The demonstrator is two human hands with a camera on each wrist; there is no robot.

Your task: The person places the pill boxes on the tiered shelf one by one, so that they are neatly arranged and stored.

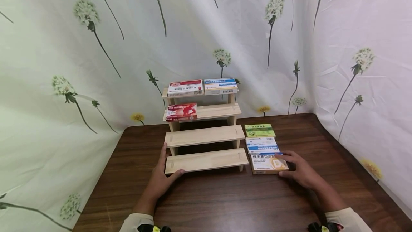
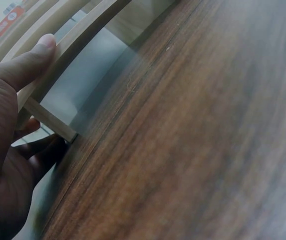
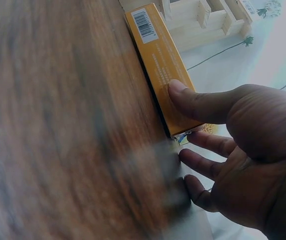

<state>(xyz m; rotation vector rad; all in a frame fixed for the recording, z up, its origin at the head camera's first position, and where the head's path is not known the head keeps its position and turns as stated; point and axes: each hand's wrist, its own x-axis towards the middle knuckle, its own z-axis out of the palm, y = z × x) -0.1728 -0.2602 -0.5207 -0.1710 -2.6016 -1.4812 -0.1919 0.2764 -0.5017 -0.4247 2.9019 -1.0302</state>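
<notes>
A wooden four-step display rack (image 1: pixel 206 136) stands on the table. My left hand (image 1: pixel 162 174) grips its lower left end, thumb over the front edge of the lowest step and fingers along the side. At the right of the rack, my right hand (image 1: pixel 302 170) holds the right end of a white and orange vitamin D drops box (image 1: pixel 264 164). The right wrist view has the thumb on the box's orange front side (image 3: pixel 160 70), with the other fingers round its end. Behind that box lie a blue and white medicine box (image 1: pixel 261 145) and a green medicine box (image 1: pixel 260 130).
On the rack's top step sit a red and white box (image 1: pixel 185 88) and a blue and white box (image 1: pixel 220 86). A red box (image 1: pixel 181 112) lies at the left of the step below. The brown wooden table (image 1: pixel 225 203) meets a flower-print cloth (image 1: pixel 193 46) behind.
</notes>
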